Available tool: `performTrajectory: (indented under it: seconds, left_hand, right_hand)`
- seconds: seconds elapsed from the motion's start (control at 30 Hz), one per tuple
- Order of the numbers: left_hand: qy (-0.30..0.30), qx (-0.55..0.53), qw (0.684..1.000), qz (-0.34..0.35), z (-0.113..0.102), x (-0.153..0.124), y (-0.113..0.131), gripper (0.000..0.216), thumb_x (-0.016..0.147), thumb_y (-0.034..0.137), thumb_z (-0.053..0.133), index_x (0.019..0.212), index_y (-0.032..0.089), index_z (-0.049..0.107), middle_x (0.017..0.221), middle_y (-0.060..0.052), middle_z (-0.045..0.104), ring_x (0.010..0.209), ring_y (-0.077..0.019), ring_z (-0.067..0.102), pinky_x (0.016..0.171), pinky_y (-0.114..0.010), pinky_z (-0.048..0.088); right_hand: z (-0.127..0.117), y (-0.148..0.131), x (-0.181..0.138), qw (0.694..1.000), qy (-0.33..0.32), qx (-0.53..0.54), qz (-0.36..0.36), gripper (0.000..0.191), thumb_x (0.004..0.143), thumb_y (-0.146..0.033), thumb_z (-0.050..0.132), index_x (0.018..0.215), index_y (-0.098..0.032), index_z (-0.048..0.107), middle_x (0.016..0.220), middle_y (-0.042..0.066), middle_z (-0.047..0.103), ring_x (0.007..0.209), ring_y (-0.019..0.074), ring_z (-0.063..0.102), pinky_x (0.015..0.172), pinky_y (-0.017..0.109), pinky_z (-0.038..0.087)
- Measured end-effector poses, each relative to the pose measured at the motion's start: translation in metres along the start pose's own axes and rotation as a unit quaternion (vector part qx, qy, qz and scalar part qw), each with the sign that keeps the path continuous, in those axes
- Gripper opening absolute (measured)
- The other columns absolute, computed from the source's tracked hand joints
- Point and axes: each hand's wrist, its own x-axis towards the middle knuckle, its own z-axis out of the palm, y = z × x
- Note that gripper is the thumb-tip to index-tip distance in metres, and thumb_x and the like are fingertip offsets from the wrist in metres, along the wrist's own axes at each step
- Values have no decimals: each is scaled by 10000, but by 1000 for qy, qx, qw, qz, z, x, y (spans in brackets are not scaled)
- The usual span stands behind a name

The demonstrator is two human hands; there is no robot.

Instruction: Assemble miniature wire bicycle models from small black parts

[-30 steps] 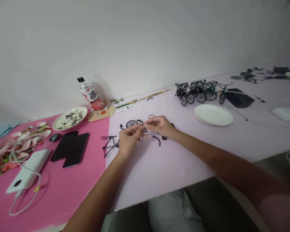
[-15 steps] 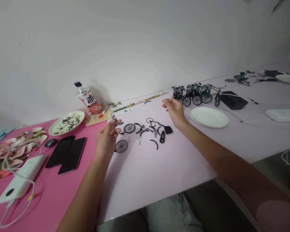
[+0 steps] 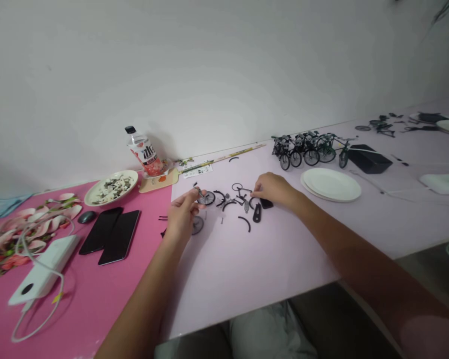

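Note:
Small black model-bicycle parts [image 3: 232, 204] lie scattered on the lilac table top [image 3: 269, 249]: two spoked wheels, curved mudguards, a frame piece and a saddle. My left hand [image 3: 181, 217] hovers over the left of them, fingers pinched on a tiny metal part [image 3: 196, 189], close to one wheel [image 3: 208, 198]. My right hand [image 3: 273, 189] rests on the table at the right of the parts, its fingertips curled down onto a small black piece [image 3: 253, 195].
Several finished model bicycles [image 3: 309, 147] stand at the back, beside a black box [image 3: 370, 158] and white plates [image 3: 331, 183]. On the pink mat [image 3: 78, 299] lie two phones [image 3: 110, 237], a power bank [image 3: 43, 269] with cable, a dish [image 3: 111, 187] and a bottle [image 3: 144, 152].
My hands parted from a joint grip. The right hand reached out toward the bicycles, then came back down onto the parts; the left hand kept its small part and moved slightly right.

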Motion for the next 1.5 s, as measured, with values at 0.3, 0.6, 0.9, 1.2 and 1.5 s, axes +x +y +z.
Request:
performTrajectory:
  seconds: [0.3, 0.6, 0.9, 1.2, 1.5]
  left_hand:
    - [-54, 43, 997, -32, 9, -10, -15, 486, 657, 512, 905, 931, 125, 799, 1073, -158, 800, 565, -88, 586, 540, -246, 374]
    - [-67, 51, 995, -48, 9, -9, -21, 521, 656, 573, 897, 925, 140, 793, 1101, -147, 793, 559, -81, 568, 545, -246, 379]
    - [-82, 80, 993, -11, 11, -11, -27, 605, 669, 633, 878, 1017, 148, 779, 1056, -136, 801, 592, -123, 618, 594, -271, 425]
    - [-96, 98, 991, -5, 14, -15, -27, 617, 707, 655, 844, 1052, 148, 776, 1013, -119, 799, 602, -126, 624, 608, -275, 442]
    - [-102, 98, 990, 5, 14, -15, -30, 585, 716, 645, 842, 1017, 147, 779, 989, -122, 797, 606, -138, 624, 596, -278, 429]
  right_hand:
    - [8, -10, -3, 997, 30, -66, -29, 236, 905, -129, 646, 718, -187, 777, 842, 123, 777, 1028, 303, 651, 713, 340, 404]
    - [12, -11, -6, 980, 155, 102, -78, 102, 953, -233, 662, 898, -221, 748, 918, 50, 781, 787, 205, 677, 680, 318, 464]
    - [33, -45, -24, 856, 301, 333, -255, 173, 1012, -357, 654, 977, -232, 768, 933, 57, 754, 870, 195, 716, 686, 293, 587]
    - [46, -50, -32, 858, 305, 333, -246, 234, 1018, -400, 641, 990, -237, 808, 955, 52, 826, 847, 205, 779, 738, 304, 629]
    - [47, -50, -33, 882, 274, 322, -208, 252, 1004, -440, 647, 988, -265, 828, 974, 55, 832, 861, 240, 789, 795, 365, 649]
